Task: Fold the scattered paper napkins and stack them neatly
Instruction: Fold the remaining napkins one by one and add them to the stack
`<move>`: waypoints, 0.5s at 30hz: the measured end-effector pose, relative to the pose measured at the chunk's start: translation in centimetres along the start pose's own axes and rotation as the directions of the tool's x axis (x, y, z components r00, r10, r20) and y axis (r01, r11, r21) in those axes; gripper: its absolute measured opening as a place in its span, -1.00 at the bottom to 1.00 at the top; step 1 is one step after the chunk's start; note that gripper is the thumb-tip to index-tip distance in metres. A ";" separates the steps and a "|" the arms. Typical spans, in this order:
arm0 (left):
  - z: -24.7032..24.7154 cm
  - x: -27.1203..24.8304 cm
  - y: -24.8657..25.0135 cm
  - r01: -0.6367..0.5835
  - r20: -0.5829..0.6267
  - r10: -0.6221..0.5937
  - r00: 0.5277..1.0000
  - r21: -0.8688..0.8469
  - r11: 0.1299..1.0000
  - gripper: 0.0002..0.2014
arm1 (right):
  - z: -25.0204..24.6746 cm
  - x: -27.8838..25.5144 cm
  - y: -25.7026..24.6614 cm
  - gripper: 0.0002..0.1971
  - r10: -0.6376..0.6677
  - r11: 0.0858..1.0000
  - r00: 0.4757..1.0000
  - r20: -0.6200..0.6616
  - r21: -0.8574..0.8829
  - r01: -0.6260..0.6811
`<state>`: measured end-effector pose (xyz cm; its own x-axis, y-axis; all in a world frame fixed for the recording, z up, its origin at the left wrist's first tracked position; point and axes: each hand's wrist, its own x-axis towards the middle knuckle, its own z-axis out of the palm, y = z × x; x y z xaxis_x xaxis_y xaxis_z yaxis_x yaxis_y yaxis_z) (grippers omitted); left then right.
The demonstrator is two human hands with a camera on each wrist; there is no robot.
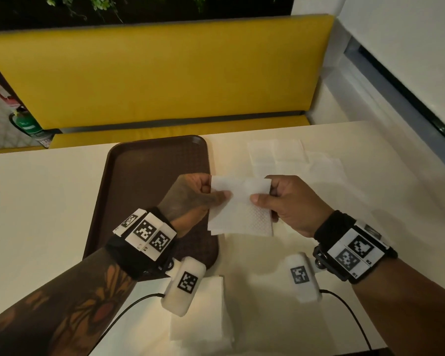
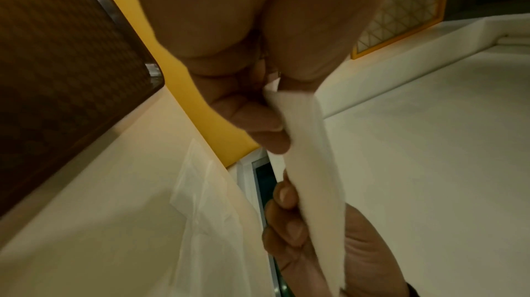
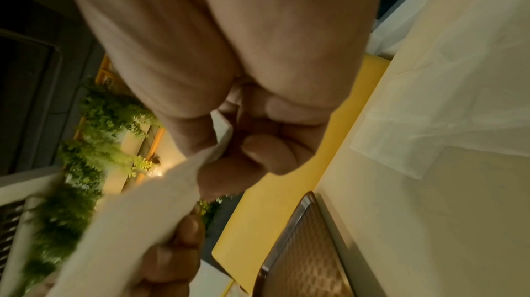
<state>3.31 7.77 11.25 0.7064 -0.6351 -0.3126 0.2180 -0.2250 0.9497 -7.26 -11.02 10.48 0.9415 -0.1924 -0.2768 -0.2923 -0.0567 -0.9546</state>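
Left hand (image 1: 193,194) and right hand (image 1: 290,201) raised above tabletop (image 1: 49,201), each pinching white napkin (image 1: 239,209) between thumb and curled fingers, left at its left edge, right at its right edge; napkin hangs between them, lower edge layered. Unfolded napkins (image 1: 290,155) lie flat on tabletop beyond right hand, pale on pale, count hard to tell. Nearer napkin pile (image 1: 203,314) partly hidden by wrist camera. Brown tray (image 1: 139,170) under left wrist, near end covered. Wrist views blurred, mostly palm
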 end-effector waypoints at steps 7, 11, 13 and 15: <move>-4.0 -4.4 -6.2 0.191 0.164 -0.265 0.950 0.367 0.911 -0.74 | 4.6 -1.4 2.7 -0.87 0.191 0.912 0.926 0.326 -0.409 -0.044; -4.7 -6.4 -9.5 0.246 0.192 -0.382 0.904 0.498 0.832 -0.72 | 8.1 -2.1 5.1 -0.77 0.333 0.832 0.847 0.413 -0.551 -0.059; -4.7 -6.8 -10.4 0.265 0.182 -0.412 0.893 0.528 0.807 -0.73 | 9.5 -2.2 6.1 -0.73 0.368 0.798 0.832 0.415 -0.601 -0.053; -4.4 -6.8 -11.1 0.276 0.127 -0.428 0.895 0.597 0.753 -0.72 | 10.4 -2.2 6.8 -0.70 0.389 0.770 0.837 0.385 -0.635 -0.066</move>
<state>-0.99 17.81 2.92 0.4532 -0.5656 -0.6890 -0.0431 -0.7859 0.6168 -9.52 -0.76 3.49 0.7388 0.1940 -0.6454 -0.3935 -0.6533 -0.6468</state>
